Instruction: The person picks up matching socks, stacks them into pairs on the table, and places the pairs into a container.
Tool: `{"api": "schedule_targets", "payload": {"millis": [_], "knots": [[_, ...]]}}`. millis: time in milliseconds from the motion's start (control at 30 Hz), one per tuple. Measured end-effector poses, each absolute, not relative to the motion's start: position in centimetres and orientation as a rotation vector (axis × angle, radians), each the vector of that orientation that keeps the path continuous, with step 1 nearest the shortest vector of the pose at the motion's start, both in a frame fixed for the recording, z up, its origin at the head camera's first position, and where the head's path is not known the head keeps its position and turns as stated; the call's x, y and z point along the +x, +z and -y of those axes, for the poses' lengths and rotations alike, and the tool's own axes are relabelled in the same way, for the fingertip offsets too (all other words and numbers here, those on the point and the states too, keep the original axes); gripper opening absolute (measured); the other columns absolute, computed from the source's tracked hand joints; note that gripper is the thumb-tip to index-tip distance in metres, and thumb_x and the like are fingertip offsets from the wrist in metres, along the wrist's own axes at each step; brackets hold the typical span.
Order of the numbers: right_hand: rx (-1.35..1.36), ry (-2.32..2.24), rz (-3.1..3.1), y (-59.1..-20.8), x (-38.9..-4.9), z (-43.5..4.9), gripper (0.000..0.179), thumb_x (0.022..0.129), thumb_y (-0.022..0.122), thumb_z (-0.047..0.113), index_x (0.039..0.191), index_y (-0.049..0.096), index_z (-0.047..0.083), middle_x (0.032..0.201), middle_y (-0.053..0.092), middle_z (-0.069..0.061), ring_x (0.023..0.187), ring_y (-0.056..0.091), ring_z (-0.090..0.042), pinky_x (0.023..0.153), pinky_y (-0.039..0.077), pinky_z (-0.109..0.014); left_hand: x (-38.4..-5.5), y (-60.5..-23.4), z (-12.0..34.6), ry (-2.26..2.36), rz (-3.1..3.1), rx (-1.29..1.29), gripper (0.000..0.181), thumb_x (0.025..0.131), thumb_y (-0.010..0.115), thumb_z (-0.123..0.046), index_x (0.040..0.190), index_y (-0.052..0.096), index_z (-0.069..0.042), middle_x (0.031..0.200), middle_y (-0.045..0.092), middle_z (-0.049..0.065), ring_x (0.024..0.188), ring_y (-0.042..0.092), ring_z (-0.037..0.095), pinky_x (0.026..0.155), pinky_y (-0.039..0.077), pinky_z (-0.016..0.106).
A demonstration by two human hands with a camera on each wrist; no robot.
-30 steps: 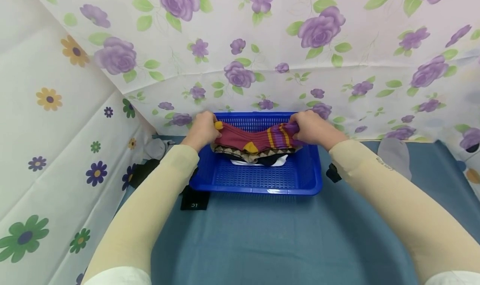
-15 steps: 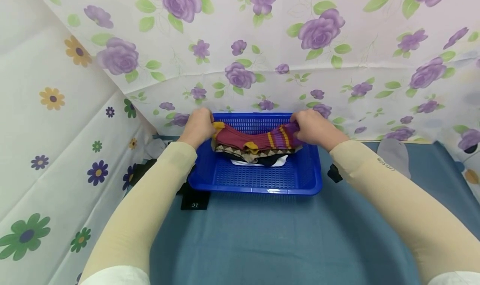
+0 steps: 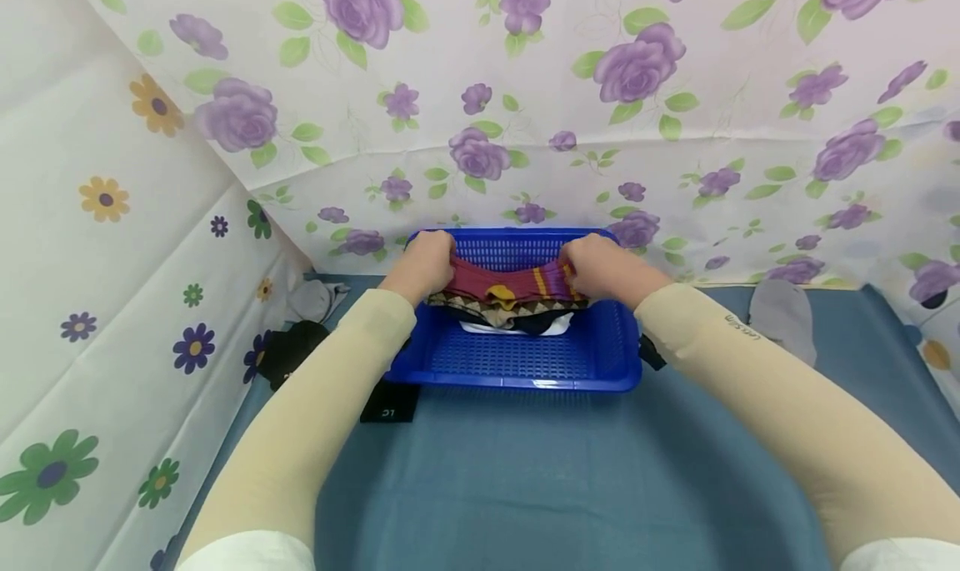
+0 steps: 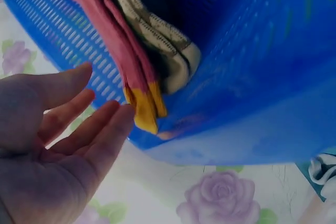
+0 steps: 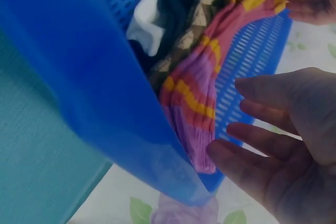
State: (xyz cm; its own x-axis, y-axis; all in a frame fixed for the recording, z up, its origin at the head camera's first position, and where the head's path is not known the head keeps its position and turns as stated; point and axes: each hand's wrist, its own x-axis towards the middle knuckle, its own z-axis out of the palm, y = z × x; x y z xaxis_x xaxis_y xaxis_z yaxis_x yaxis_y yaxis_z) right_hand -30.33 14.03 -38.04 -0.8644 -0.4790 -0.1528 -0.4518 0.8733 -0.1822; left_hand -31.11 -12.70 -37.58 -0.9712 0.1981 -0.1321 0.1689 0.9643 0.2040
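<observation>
In the left grip (image 3: 426,264), fingers are loosely extended and nothing is seen to be pinched; the same is shown in the right grip (image 3: 598,267). Edges are tight there: each hand is held over a rear corner of the blue plastic basket (image 3: 517,383), at 11 and 1 o'clock from its centre, with the rear wall close at 12. Room is left toward 6 o'clock, where the basket's perforated floor is exposed as far as the front rim. Below that rim, the blue-grey cloth of the surface (image 3: 525,479) is stretched toward the wearer.

On the surface, a card marked "LC" (image 3: 390,403) is seen at 8 o'clock, partly covered by the basket; black fabric (image 3: 296,350) and a grey sock (image 3: 311,300) are placed near 9. A small black piece (image 3: 651,353) is partly hidden by the right sleeve (image 3: 735,354) past 3, and a grey item (image 3: 782,317) is set farther out at 3. The room is bounded by a rose-printed sheet (image 3: 480,150) at 12 and a daisy-printed sheet (image 3: 105,304) at 9.

The maroon striped socks (image 3: 480,283) are laid between the grips, atop triangle-patterned socks (image 3: 491,313), their yellow toe by the left fingertips and purple cuff by the right; firm contact cannot be told.
</observation>
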Motion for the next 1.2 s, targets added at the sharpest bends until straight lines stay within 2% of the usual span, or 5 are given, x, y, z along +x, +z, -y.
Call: {"api": "schedule_targets", "payload": {"millis": [167, 333, 633, 1033, 1200], "knots": [[-0.673, -0.109, -2.799, -38.8, -30.1, -13.5, 0.019, 0.087, 0.062, 0.018, 0.099, 0.063, 0.002, 0.087, 0.065, -0.011, 0.079, 0.058, -0.022, 0.073, 0.049, -0.037, -30.9, -38.5, 12.5, 0.236, -2.889, 0.27, 0.019, 0.084, 0.059, -0.009, 0.102, 0.062, -0.005, 0.095, 0.065, 0.009, 0.08, 0.059, 0.021, 0.071, 0.049, 0.034], [-0.668, -0.05, -2.778, -39.3, -29.8, -13.5, 0.018, 0.088, 0.061, 0.019, 0.096, 0.062, 0.002, 0.093, 0.066, -0.014, 0.079, 0.058, -0.023, 0.076, 0.049, -0.039, -30.7, -38.9, 12.5, 0.203, -2.854, 0.287, 0.019, 0.08, 0.063, -0.005, 0.099, 0.061, -0.005, 0.094, 0.065, 0.01, 0.079, 0.057, 0.022, 0.072, 0.049, 0.035], [-0.67, -0.012, -2.749, -39.6, -29.6, -13.5, 0.012, 0.086, 0.061, 0.017, 0.082, 0.062, 0.005, 0.081, 0.065, -0.01, 0.071, 0.057, -0.022, 0.073, 0.05, -0.038, -30.6, -39.8, 12.3, 0.118, -2.794, 0.337, 0.01, 0.078, 0.065, -0.006, 0.087, 0.061, -0.005, 0.088, 0.065, 0.009, 0.075, 0.053, 0.02, 0.071, 0.047, 0.034], [-0.683, 0.076, -2.664, -40.2, -29.6, -13.5, 0.01, 0.082, 0.061, 0.014, 0.087, 0.061, 0.005, 0.088, 0.065, -0.01, 0.079, 0.059, -0.021, 0.078, 0.05, -0.039, -30.4, -39.8, 12.1, 0.149, -2.72, 0.271, 0.014, 0.077, 0.067, -0.004, 0.089, 0.06, -0.006, 0.086, 0.061, 0.006, 0.074, 0.052, 0.021, 0.063, 0.044, 0.03], [-0.61, 0.046, -2.617, -40.1, -29.3, -13.3, 0.013, 0.085, 0.06, 0.014, 0.094, 0.06, 0.005, 0.09, 0.064, -0.008, 0.078, 0.057, -0.021, 0.075, 0.049, -0.036, -30.2, -39.9, 12.1, 0.148, -2.695, 0.254, 0.012, 0.079, 0.064, -0.003, 0.091, 0.061, -0.005, 0.087, 0.061, 0.007, 0.074, 0.053, 0.021, 0.062, 0.044, 0.029]]}}
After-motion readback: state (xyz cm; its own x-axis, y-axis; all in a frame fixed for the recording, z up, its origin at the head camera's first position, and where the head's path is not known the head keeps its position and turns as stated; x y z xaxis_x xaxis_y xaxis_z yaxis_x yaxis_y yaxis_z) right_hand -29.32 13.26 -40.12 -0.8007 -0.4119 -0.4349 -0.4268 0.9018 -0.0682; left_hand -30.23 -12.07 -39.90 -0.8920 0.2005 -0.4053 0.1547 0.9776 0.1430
